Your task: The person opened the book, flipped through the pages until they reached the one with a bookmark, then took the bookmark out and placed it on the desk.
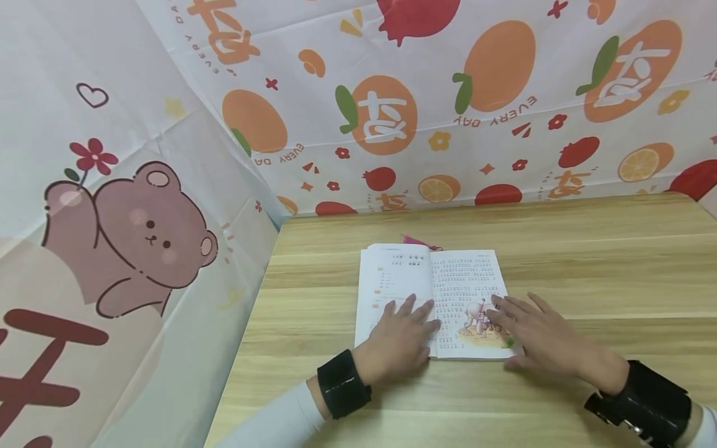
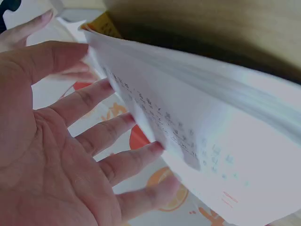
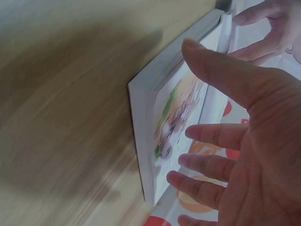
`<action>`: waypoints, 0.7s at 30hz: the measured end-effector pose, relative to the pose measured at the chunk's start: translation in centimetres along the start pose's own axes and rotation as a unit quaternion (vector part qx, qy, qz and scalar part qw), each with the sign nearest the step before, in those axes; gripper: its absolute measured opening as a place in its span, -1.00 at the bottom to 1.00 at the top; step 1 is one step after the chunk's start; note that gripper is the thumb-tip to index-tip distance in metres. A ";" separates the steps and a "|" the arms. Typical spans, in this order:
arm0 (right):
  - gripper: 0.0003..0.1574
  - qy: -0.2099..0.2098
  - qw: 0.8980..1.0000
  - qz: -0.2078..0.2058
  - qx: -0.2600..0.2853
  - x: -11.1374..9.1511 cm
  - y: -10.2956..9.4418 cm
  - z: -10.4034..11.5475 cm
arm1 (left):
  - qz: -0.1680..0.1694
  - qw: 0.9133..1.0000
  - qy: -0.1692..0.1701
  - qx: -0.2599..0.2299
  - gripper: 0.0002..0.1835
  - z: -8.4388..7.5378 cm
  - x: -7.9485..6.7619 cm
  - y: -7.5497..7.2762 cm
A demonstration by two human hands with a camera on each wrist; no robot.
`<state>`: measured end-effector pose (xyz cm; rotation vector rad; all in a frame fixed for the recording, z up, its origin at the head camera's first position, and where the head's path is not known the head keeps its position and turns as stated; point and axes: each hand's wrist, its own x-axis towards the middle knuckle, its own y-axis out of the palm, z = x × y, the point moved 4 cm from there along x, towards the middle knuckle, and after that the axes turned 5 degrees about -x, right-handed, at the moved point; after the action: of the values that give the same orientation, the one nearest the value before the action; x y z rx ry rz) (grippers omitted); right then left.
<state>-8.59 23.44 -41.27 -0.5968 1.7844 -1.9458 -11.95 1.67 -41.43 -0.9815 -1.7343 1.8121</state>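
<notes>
Close by, pale sleeves (image 1: 280, 420) and black, slightly shiny bands (image 1: 343, 384) are being worn at the wrists. The left hand (image 1: 398, 336) is being held with its fingers spread wide, laid over the lower part of the left page and reaching to the gutter. The right hand (image 1: 540, 333) is being held with its fingers extended and parted over the lower outer corner of the right page; whether the fingertips are being pressed to the paper cannot be told.

Between them, an open book (image 1: 448, 292) is being supported flat by the table (image 1: 313, 280). Smooth white pages are being shown: sparse lines with small orange marks on the left, dense rows of small dark print on the right, and below them a coloured illustration (image 1: 478, 330) in pink, tan and green. A thick, straight-edged block of paper is being revealed in the right wrist view. At the book's far edge, a fringed magenta tassel (image 1: 417, 241) is being displayed.

Beyond the striped, yellowish wood grain, creased white cloth (image 1: 308, 118) is being patterned by rounded oranges and red fruit.
</notes>
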 end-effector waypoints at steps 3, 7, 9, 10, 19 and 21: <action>0.04 0.001 1.000 0.006 0.003 0.1 0.1 -0.4 | 0.010 0.999 -0.010 -0.030 -0.43 0.2 -0.1 -0.3; 0.00 -0.006 1.000 0.013 0.013 0.3 0.2 -0.6 | 0.008 0.998 -0.013 -0.056 -0.40 0.2 -0.1 -0.5; -0.01 -0.006 1.000 0.014 0.018 0.3 0.3 -0.7 | 0.006 0.998 -0.012 -0.061 -0.39 0.1 -0.1 -0.5; -0.02 -0.006 1.000 0.015 0.020 0.4 0.3 -0.8 | 0.005 0.998 -0.011 -0.059 -0.39 0.2 0.0 -0.5; -0.03 -0.004 0.999 0.031 0.035 0.6 0.5 -1.2 | 0.002 0.998 -0.014 -0.067 -0.39 0.1 -0.1 -0.4; -0.03 -0.003 0.998 0.037 0.042 0.7 0.5 -1.2 | 0.005 0.997 -0.017 -0.072 -0.39 0.1 -0.2 -0.5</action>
<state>-9.82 24.02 -41.85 -0.5011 1.6879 -1.9547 -11.99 1.50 -40.95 -1.0221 -1.9063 1.7379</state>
